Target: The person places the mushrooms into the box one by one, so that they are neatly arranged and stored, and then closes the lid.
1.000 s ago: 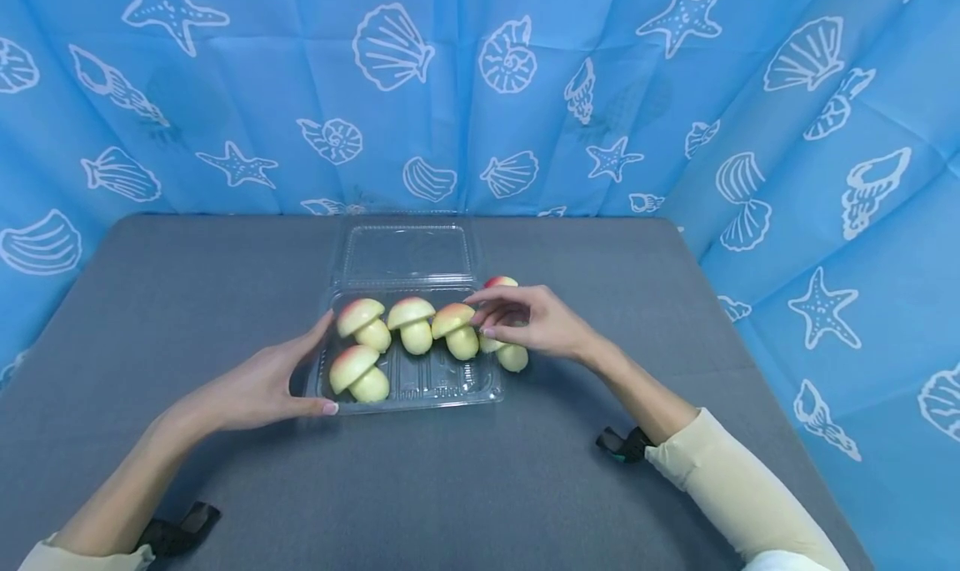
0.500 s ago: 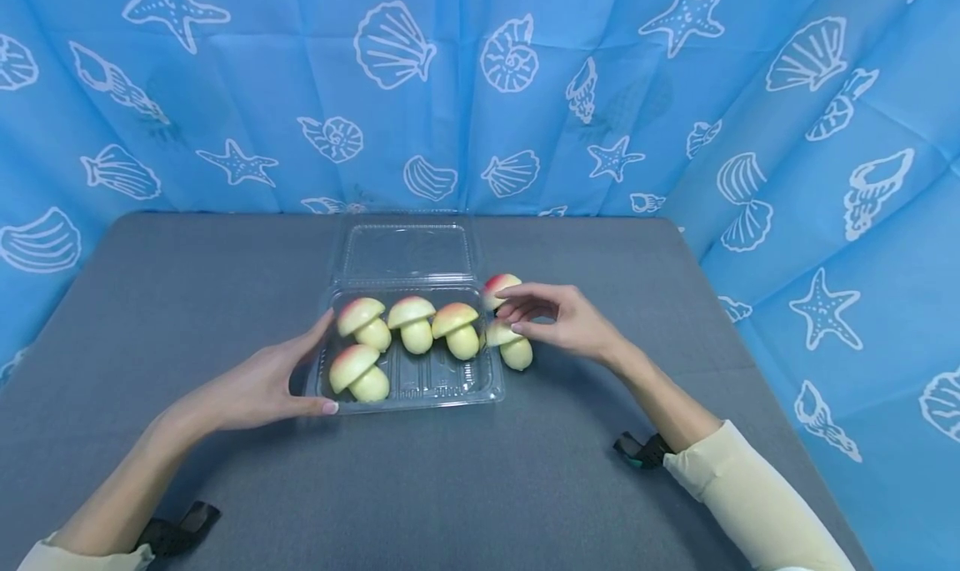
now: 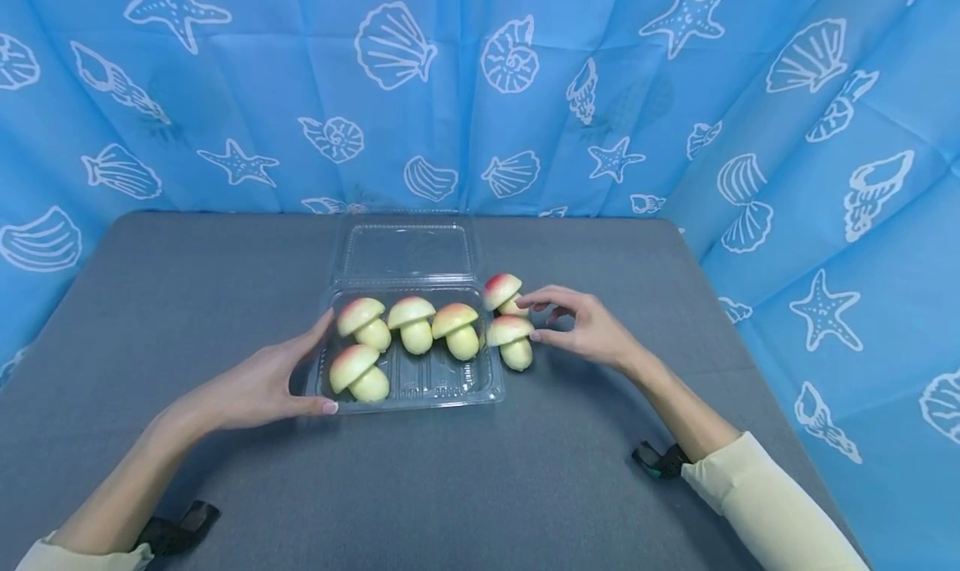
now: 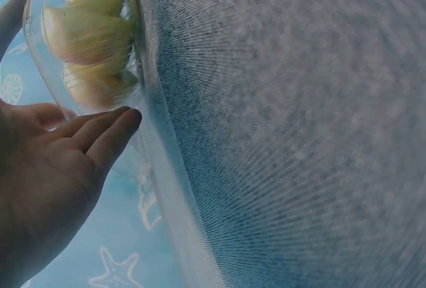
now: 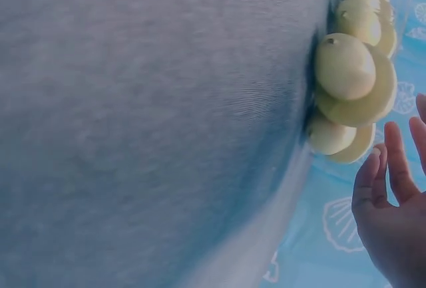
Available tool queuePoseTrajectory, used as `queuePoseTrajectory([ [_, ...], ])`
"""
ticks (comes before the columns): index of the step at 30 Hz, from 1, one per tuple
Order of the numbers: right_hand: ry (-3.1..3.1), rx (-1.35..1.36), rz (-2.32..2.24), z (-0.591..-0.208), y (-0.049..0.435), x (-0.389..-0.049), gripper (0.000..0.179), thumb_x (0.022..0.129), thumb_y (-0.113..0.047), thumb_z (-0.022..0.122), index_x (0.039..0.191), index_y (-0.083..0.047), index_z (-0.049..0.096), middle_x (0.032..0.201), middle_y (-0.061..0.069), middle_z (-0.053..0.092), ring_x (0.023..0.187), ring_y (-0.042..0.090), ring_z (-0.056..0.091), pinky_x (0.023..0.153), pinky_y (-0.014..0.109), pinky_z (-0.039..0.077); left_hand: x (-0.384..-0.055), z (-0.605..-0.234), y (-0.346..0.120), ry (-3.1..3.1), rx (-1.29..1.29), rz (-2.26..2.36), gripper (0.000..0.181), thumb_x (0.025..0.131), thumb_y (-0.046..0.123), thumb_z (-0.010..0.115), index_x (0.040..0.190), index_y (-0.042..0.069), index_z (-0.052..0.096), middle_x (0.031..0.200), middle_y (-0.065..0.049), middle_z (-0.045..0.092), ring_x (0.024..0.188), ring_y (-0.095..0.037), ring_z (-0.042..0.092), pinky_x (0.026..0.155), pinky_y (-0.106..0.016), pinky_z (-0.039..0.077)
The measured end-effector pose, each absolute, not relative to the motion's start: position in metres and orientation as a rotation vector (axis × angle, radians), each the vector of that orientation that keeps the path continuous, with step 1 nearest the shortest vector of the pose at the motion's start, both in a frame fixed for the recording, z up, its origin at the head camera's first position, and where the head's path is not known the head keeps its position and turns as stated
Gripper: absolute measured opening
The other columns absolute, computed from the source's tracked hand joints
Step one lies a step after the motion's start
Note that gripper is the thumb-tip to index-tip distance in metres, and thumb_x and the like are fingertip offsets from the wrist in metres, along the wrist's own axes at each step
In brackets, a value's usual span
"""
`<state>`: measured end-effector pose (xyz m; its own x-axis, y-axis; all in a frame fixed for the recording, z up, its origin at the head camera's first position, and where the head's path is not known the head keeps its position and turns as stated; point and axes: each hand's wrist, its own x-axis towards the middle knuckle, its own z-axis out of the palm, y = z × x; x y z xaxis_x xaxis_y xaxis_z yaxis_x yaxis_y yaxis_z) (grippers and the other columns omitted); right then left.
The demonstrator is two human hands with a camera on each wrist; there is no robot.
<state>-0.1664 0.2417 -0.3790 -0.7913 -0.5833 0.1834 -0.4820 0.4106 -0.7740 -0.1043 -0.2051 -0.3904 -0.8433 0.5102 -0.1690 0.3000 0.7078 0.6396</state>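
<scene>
A clear plastic clamshell box (image 3: 420,386) lies on the grey table with its lid raised behind. Inside it are several toy mushrooms, such as a front-left one (image 3: 358,373) and one at the right (image 3: 457,331). My left hand (image 3: 258,383) rests against the box's left side, fingers and thumb spread along it. Two more mushrooms lie just right of the box: a rear red-capped one (image 3: 502,293) and a front pale one (image 3: 514,343). Beside these is my right hand (image 3: 585,325), its fingertips close to both; whether they touch cannot be told. It holds nothing.
Grey cloth covers the table (image 3: 450,488). A blue curtain (image 3: 465,96) with white shells and starfish hangs along the back and right side. Black straps sit at both wrists, the right strap (image 3: 660,460) near the sleeve.
My right hand has drawn back to the right, away from the box, uncovering the two mushrooms beside it. The left hand and the box stay where they were.
</scene>
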Motion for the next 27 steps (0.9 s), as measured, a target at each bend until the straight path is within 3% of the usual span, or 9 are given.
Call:
queuePoseTrajectory([
  [6,2.551,-0.93,-1.308,-0.389,0.246,-0.164,0.055,0.083,-0.002,0.079,0.134,0.0,0.058,0.128,0.017,0.062,0.111,0.037,0.059,0.086,0.055,0.052,-0.104,-0.391,-0.205,2.575,0.637,0.887,0.121,0.079,0.068,0.07,0.161,0.011,0.001,0.161,-0.026,0.017,0.144,-0.047,0.024,0.111,-0.064,0.026],
  [11,2.567,-0.871,-1.239,-0.395,0.247,-0.162,0.056,0.085,-0.01,0.08,0.136,-0.009,0.059,0.13,0.009,0.061,0.111,0.029,0.058,0.087,0.05,0.053,-0.105,-0.392,-0.205,2.574,0.65,0.894,0.12,0.08,0.065,0.071,0.161,0.012,0.0,0.161,-0.025,0.016,0.144,-0.046,0.024,0.112,-0.064,0.027],
  [19,2.556,-0.879,-1.193,-0.406,0.24,-0.16,0.067,0.079,-0.012,0.085,0.139,-0.011,0.057,0.114,0.004,0.06,0.101,0.025,0.06,0.081,0.043,0.056,-0.105,-0.392,-0.206,2.566,0.658,0.901,0.119,0.081,0.062,0.072,0.16,0.011,0.0,0.161,-0.025,0.016,0.144,-0.046,0.023,0.112,-0.063,0.026],
  [27,2.55,-0.838,-1.165,-0.406,0.232,-0.159,0.077,0.076,-0.014,0.088,0.144,-0.008,0.051,0.111,0.006,0.061,0.1,0.022,0.058,0.082,0.04,0.055,-0.106,-0.391,-0.207,2.562,0.649,0.907,0.119,0.081,0.061,0.073,0.16,0.011,0.0,0.162,-0.025,0.015,0.145,-0.046,0.022,0.113,-0.063,0.025],
])
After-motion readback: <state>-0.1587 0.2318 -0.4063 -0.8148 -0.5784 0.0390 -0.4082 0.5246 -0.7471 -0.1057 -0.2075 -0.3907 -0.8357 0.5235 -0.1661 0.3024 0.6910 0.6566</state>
